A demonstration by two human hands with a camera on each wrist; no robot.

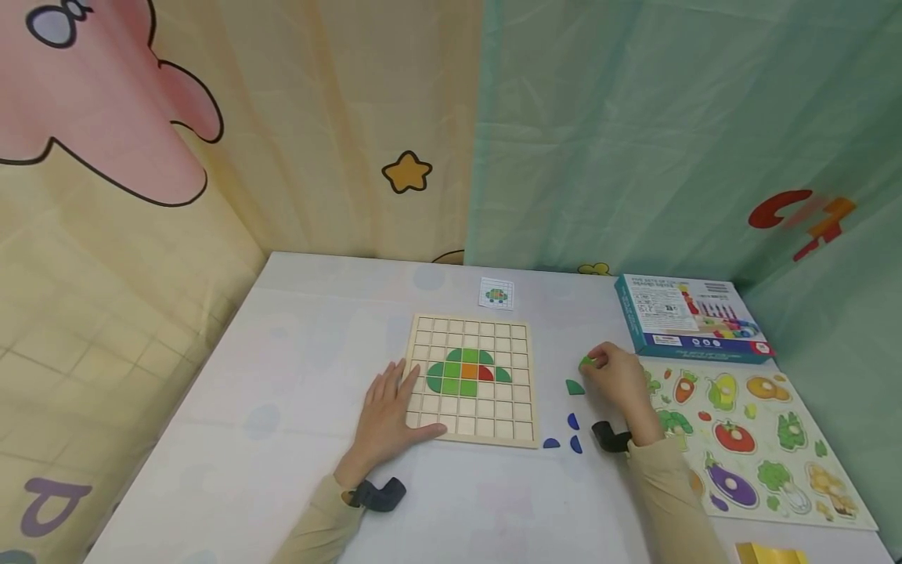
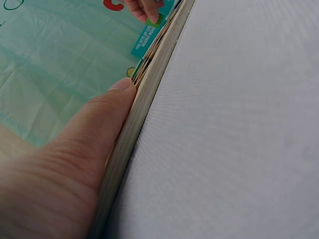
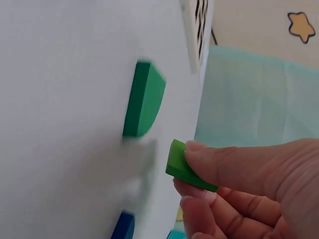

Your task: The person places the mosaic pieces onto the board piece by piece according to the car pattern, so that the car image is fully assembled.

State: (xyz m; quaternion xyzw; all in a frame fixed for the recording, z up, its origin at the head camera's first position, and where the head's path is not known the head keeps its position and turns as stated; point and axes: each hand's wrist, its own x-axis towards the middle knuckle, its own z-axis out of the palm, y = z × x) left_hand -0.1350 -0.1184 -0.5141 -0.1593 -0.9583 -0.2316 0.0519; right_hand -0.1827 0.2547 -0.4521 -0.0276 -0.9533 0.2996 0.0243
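Observation:
A wooden grid board (image 1: 470, 379) lies mid-table with a green, orange and red tile figure (image 1: 467, 372) set in it. My left hand (image 1: 389, 413) rests flat on the board's left edge; its thumb (image 2: 107, 119) lies along the board's side (image 2: 144, 99). My right hand (image 1: 615, 376) pinches a light green tile (image 1: 586, 362) (image 3: 185, 167) between thumb and fingers, right of the board. A dark green quarter-round tile (image 1: 575, 387) (image 3: 143, 99) lies on the table beside it. Three blue tiles (image 1: 568, 435) lie nearer me.
A small pattern card (image 1: 496, 294) lies behind the board. A teal box (image 1: 690, 317) sits at the back right, and a vegetable peg puzzle (image 1: 750, 435) lies along the right edge. A yellow object (image 1: 771, 554) shows at the bottom right. Curtains close off the table.

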